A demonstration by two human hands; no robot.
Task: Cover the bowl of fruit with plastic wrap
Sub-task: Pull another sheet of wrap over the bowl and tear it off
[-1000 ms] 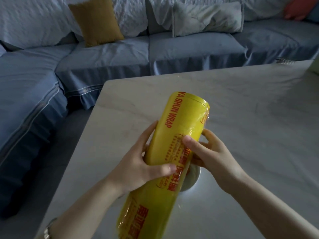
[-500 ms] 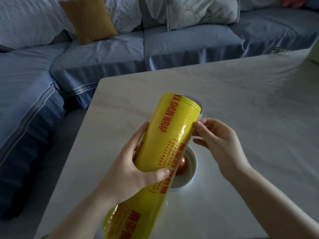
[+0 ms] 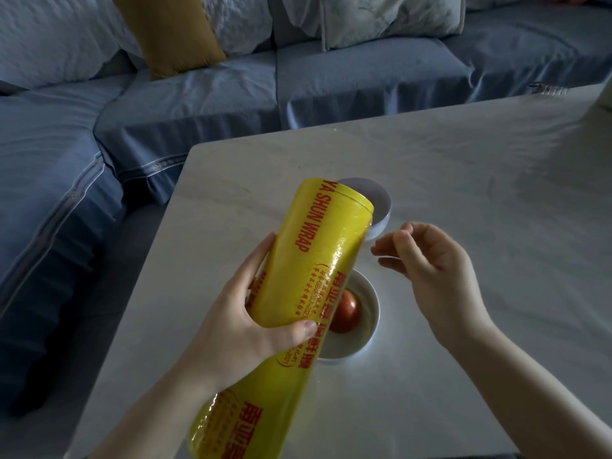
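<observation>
Head view, looking down. One roll of plastic wrap (image 3: 318, 266) — yellow, with red lettering — is gripped around its middle by the left hand (image 3: 245, 319), fingers behind it and thumb curled across the front. The roll is tilted, its far end pointing away from the person. The right hand (image 3: 437, 270) is held apart from the roll, just to its right, with fingers loosely curled and nothing seen between them.

Two white bowls are counted on the table (image 3: 480, 167). One bowl (image 3: 367, 329) lies between the hands, partly hidden under the roll, and one reddish fruit (image 3: 344, 309) is seen in it — uncovered. A second bowl (image 3: 382, 207) sits just beyond the right fingertips, behind the roll's far end. Beyond both hands, one blue sofa (image 3: 205, 94) is seen with one yellow cushion (image 3: 172, 31).
</observation>
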